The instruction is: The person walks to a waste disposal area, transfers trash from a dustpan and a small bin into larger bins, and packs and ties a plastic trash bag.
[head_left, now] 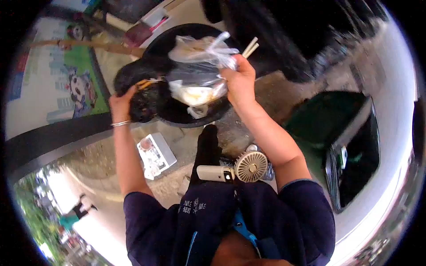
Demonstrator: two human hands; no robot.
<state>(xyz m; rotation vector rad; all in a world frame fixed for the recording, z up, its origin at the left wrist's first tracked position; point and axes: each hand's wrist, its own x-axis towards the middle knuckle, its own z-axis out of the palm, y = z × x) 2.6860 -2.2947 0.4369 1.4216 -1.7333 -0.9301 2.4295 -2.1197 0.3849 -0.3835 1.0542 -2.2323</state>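
Over a round black bin [171,119], my right hand [239,80] is closed on the gathered top of a clear plastic bag [199,51] with food remains in it. A pair of light chopsticks [251,47] sticks out beyond that hand. White crumpled refuse [195,93] lies below the bag. At the left rim, my left hand [123,103] is closed on a black plastic bag [142,95] that has orange and yellow scraps at its top. The bottom of the bin is mostly hidden.
A white foam box [164,150] with litter is on the ground at lower left. An open dark green bin [328,119] stands at right. Large black bags [288,35] are at upper right. A wooden pole [88,44] and a panda panel [75,88] are at left.
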